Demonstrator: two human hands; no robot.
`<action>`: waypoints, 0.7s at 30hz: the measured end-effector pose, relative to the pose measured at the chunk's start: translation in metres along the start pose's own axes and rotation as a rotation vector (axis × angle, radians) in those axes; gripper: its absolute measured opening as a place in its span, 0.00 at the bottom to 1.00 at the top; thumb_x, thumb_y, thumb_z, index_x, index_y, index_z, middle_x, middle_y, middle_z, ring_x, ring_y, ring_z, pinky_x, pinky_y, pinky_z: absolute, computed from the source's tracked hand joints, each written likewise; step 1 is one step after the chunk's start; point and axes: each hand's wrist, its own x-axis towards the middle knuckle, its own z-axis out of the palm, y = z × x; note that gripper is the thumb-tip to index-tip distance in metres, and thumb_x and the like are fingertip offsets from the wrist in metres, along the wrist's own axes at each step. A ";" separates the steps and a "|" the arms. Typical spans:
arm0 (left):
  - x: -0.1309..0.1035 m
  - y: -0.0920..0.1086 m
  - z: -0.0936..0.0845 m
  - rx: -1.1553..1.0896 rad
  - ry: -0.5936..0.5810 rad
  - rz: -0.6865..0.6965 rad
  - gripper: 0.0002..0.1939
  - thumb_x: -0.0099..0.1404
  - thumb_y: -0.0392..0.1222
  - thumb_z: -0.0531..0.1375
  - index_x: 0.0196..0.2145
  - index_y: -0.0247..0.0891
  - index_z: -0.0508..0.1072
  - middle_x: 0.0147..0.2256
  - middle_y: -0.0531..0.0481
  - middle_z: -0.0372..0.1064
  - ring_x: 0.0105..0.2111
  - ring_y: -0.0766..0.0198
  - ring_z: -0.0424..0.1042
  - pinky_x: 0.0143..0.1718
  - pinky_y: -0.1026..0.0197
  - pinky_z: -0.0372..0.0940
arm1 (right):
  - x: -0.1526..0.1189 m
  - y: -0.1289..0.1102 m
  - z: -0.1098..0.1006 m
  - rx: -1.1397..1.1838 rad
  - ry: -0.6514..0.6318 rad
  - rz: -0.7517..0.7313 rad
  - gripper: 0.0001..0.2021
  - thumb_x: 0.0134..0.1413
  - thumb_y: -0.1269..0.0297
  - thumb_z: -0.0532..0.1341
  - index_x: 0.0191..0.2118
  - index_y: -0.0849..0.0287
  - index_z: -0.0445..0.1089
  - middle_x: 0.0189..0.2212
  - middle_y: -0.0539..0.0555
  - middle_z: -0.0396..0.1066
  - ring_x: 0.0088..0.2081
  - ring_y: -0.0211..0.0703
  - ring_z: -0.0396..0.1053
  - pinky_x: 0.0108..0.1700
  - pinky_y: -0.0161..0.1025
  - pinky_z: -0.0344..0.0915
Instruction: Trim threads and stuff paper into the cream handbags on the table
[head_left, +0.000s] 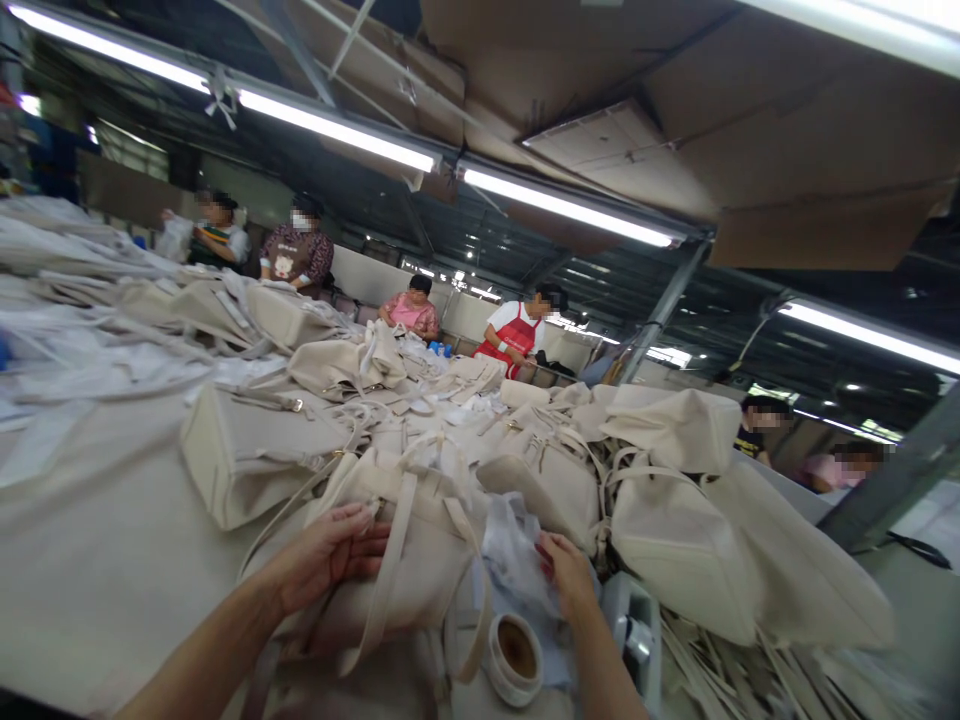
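In front of me a cream handbag (420,560) stands with its strap handles up. My left hand (330,560) is at the bag's left side, fingers stretched out beside a handle, thumb near its upper edge. To the right, my right hand (566,570) has its fingers closed at the edge of a thin, crumpled white sheet (514,540), plastic or tissue. Between my forearms sits a round white tub (516,660) with a brown inside, close to the lower handle loop.
Cream bags crowd the table, including one at left (255,450) and one at right (682,540). A pale container (634,630) stands by my right forearm, near loose cream strips (720,660). A metal post (900,470) rises at right. Several people work beyond the table.
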 end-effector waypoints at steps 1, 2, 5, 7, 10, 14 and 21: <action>0.000 0.000 0.000 0.003 -0.003 0.000 0.18 0.55 0.40 0.72 0.34 0.36 0.66 0.37 0.40 0.78 0.36 0.54 0.80 0.31 0.61 0.74 | -0.002 -0.005 -0.001 0.096 -0.022 0.018 0.22 0.36 0.37 0.61 0.23 0.53 0.67 0.24 0.54 0.76 0.34 0.54 0.78 0.33 0.46 0.73; 0.000 0.000 -0.001 0.008 -0.003 0.001 0.19 0.54 0.41 0.73 0.34 0.36 0.66 0.37 0.40 0.78 0.34 0.55 0.80 0.31 0.62 0.74 | -0.004 -0.010 -0.003 0.195 -0.050 0.036 0.24 0.34 0.35 0.62 0.24 0.53 0.65 0.27 0.56 0.77 0.37 0.56 0.78 0.35 0.48 0.74; 0.001 -0.001 -0.002 0.033 -0.017 0.013 0.20 0.52 0.45 0.73 0.32 0.36 0.67 0.33 0.45 0.77 0.29 0.62 0.78 0.28 0.64 0.72 | -0.021 -0.032 -0.008 0.408 -0.116 0.063 0.27 0.29 0.35 0.68 0.26 0.53 0.64 0.30 0.56 0.78 0.40 0.56 0.79 0.39 0.49 0.75; 0.001 -0.002 -0.001 0.072 -0.042 0.016 0.21 0.52 0.49 0.73 0.31 0.35 0.68 0.29 0.49 0.75 0.25 0.66 0.75 0.24 0.67 0.69 | -0.046 -0.053 -0.007 0.499 -0.150 0.072 0.26 0.30 0.39 0.72 0.27 0.54 0.66 0.29 0.53 0.77 0.36 0.52 0.79 0.33 0.42 0.75; 0.001 -0.002 0.001 0.173 -0.067 -0.002 0.23 0.50 0.54 0.72 0.30 0.34 0.70 0.27 0.50 0.73 0.22 0.68 0.73 0.18 0.69 0.63 | -0.110 -0.092 0.012 0.627 -0.291 0.066 0.19 0.38 0.48 0.74 0.28 0.55 0.70 0.35 0.54 0.78 0.31 0.48 0.78 0.25 0.36 0.72; 0.001 0.003 0.003 0.306 -0.044 -0.052 0.22 0.45 0.53 0.70 0.29 0.35 0.70 0.27 0.47 0.74 0.20 0.67 0.72 0.15 0.70 0.57 | -0.204 -0.138 0.062 0.568 -0.554 -0.118 0.15 0.48 0.51 0.70 0.23 0.56 0.73 0.44 0.61 0.78 0.28 0.46 0.77 0.26 0.38 0.73; -0.009 0.027 0.001 0.478 0.039 0.007 0.14 0.46 0.47 0.65 0.24 0.38 0.66 0.20 0.51 0.72 0.17 0.69 0.66 0.15 0.70 0.50 | -0.213 -0.142 0.124 0.307 -0.655 -0.460 0.10 0.56 0.54 0.64 0.35 0.52 0.80 0.39 0.57 0.79 0.42 0.49 0.77 0.43 0.40 0.73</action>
